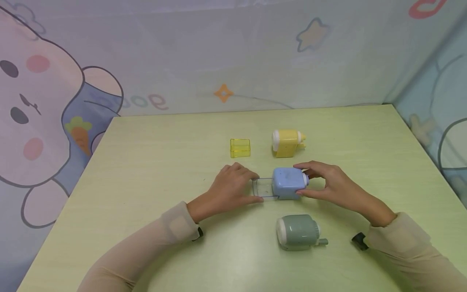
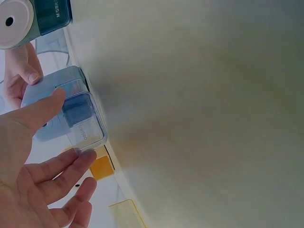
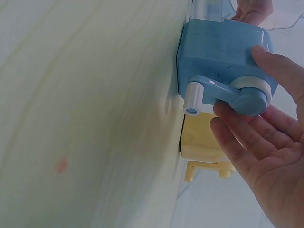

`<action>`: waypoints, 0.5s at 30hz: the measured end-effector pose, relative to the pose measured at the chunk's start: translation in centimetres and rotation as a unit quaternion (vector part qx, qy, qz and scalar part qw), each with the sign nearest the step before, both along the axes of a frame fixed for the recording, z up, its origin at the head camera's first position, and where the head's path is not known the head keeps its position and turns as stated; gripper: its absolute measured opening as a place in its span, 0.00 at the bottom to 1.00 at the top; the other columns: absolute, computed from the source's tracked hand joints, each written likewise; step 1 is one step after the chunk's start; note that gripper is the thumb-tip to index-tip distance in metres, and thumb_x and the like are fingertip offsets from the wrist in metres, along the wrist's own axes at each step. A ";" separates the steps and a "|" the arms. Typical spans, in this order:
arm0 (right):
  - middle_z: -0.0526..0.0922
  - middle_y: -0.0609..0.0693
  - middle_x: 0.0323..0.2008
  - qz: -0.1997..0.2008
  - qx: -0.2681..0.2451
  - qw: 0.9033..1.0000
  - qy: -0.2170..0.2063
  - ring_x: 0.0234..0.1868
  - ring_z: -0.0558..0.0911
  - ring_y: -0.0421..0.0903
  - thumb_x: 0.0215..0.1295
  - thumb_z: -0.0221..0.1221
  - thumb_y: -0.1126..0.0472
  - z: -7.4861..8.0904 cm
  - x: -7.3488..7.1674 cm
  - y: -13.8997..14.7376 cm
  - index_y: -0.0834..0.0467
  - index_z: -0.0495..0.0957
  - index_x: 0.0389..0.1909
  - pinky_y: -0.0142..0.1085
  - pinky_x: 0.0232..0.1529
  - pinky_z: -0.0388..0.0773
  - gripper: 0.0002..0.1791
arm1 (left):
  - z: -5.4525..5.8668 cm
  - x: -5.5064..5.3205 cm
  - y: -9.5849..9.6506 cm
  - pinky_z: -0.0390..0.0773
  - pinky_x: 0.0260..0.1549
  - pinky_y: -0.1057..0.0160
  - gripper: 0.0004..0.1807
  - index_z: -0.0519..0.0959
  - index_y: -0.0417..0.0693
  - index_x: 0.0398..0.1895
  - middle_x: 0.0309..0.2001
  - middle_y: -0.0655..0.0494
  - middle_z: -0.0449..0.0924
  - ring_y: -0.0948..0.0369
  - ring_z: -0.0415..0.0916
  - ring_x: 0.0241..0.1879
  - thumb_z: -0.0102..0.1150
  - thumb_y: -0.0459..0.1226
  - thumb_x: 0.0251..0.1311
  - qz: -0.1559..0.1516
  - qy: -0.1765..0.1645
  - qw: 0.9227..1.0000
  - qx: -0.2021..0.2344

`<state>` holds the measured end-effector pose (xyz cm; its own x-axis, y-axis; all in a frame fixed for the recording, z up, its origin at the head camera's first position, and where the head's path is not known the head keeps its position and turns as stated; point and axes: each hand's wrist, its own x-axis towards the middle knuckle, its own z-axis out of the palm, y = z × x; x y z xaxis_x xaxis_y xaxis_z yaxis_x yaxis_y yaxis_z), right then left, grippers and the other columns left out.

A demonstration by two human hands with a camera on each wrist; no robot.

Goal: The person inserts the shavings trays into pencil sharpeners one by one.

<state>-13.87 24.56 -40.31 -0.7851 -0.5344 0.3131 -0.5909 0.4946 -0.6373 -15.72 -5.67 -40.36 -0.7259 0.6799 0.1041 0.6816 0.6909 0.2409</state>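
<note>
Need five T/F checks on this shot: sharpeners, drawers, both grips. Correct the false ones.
1. The clear drawer sticks partly out of the blue pencil sharpener. True.
2. The left grip holds nothing. False: it pinches the clear drawer.
3. The right grip holds the blue pencil sharpener at its crank end. True.
4. The yellow drawer sits inside the yellow pencil sharpener. False: it lies apart, on the table.
5. The green pencil sharpener is the sharpener nearest the person. True.

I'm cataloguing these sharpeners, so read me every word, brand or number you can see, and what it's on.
"oog", possibly reversed: wall cloth.
Too blurred to read: dark panel of the green sharpener.
Too blurred to read: clear drawer of the blue sharpener.
</note>
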 end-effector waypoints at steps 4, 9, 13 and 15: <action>0.82 0.51 0.52 0.002 -0.002 1.000 0.001 0.43 0.85 0.43 0.47 0.77 0.67 0.0 0.0 0.0 0.62 0.76 0.60 0.46 0.46 0.81 0.36 | -0.1 -0.1 0.1 0.69 0.53 0.56 0.33 0.82 0.49 0.56 0.53 0.56 0.82 0.56 0.71 0.54 0.68 0.61 0.55 -0.001 0.000 1.000 0.000; 0.82 0.52 0.53 0.002 -0.001 1.000 0.001 0.44 0.85 0.43 0.47 0.77 0.68 0.0 -0.1 0.0 0.62 0.76 0.60 0.45 0.47 0.81 0.35 | -0.3 -0.1 0.1 0.69 0.53 0.56 0.33 0.82 0.50 0.56 0.53 0.57 0.82 0.57 0.71 0.54 0.67 0.61 0.55 -0.003 0.006 1.000 0.002; 0.82 0.51 0.53 0.001 -0.002 1.000 0.000 0.44 0.85 0.43 0.47 0.77 0.68 0.0 0.0 0.0 0.62 0.76 0.60 0.46 0.47 0.80 0.35 | -0.3 -0.1 0.2 0.68 0.54 0.56 0.33 0.82 0.50 0.56 0.53 0.57 0.83 0.57 0.70 0.54 0.68 0.61 0.55 -0.004 0.007 1.000 0.005; 0.82 0.51 0.53 0.001 -0.003 1.000 0.000 0.44 0.85 0.44 0.47 0.77 0.68 0.0 0.0 0.0 0.62 0.76 0.60 0.47 0.47 0.80 0.35 | -0.2 -0.2 0.2 0.68 0.54 0.56 0.33 0.82 0.50 0.56 0.53 0.57 0.83 0.56 0.70 0.55 0.68 0.61 0.55 -0.004 0.008 1.000 0.006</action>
<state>-13.89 24.54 -40.32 -0.7842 -0.5342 0.3157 -0.5914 0.4894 -0.6408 -15.88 -5.44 -40.61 -0.7187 0.6842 0.1235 0.6908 0.6825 0.2389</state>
